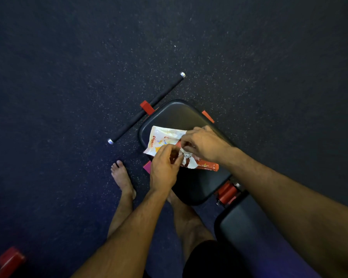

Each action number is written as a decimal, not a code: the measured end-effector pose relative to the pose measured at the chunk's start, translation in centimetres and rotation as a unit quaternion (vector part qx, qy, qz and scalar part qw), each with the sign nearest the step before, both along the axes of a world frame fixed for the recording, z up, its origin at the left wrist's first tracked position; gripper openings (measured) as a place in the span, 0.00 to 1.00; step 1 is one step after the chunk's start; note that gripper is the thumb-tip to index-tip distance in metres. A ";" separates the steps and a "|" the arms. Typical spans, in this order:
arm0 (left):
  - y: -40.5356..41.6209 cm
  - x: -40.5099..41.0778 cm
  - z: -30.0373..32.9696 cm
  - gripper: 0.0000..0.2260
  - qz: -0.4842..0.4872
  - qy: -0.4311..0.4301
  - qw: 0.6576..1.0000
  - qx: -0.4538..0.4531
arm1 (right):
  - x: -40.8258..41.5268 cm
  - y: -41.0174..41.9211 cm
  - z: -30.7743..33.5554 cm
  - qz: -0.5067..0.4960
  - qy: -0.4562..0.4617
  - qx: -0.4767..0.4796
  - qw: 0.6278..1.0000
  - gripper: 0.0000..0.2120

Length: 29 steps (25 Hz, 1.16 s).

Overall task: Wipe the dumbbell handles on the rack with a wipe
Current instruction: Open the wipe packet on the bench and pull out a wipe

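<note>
**A:** Where is your wipe right now?

**B:** It is a crumpled white wipe (186,156) poking up from the opening of the wipes pack (163,140), which lies flat on the black padded bench seat (179,115). Your left hand (164,169) has its fingers curled, thumb and forefinger pinching at the pack's opening just beside the wipe. Your right hand (202,144) reaches over from the other side, fingertips bent down and pinching the wipe's top edge. Exactly how much of the wipe each finger holds you cannot tell, since the knuckles cover it.

**A:** What surrounds you?

**B:** The pack's orange end (207,166) sticks out under your right wrist. Beyond the seat a black crossbar (147,108) with silver end caps lies across the dark speckled floor (68,67), fixed by a red bracket (146,106). A red hinge (228,192) joins the seat to a second black pad (241,221) near your right forearm. Your bare left foot (122,178) stands on the floor just left of the seat; the other foot is mostly hidden beneath your left forearm. A blurred red object (8,261) sits at the lower left corner.

**A:** And the dumbbells, the rack?

**B:** Neither appears in your view.
</note>
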<state>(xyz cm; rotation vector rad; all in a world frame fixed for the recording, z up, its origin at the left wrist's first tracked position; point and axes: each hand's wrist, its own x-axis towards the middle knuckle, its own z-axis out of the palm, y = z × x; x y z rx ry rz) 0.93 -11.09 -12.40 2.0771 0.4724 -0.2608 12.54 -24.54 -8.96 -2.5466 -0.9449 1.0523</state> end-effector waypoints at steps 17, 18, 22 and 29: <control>0.0 0.2 0.1 0.09 -0.016 0.010 1.000 0.022 | -0.3 0.0 -0.4 -0.086 0.026 0.020 0.996 0.03; 0.0 0.2 0.2 0.10 -0.014 0.009 1.000 0.019 | -0.4 0.0 -0.5 -0.092 0.025 0.021 0.995 0.04; -0.3 0.0 0.1 0.10 -0.032 -0.004 0.999 0.031 | -0.7 0.1 -0.8 -0.109 0.023 0.020 0.994 0.04; 0.0 0.1 0.2 0.10 -0.032 0.004 0.999 0.029 | -0.9 0.4 -0.7 -0.068 -0.016 -0.003 0.998 0.06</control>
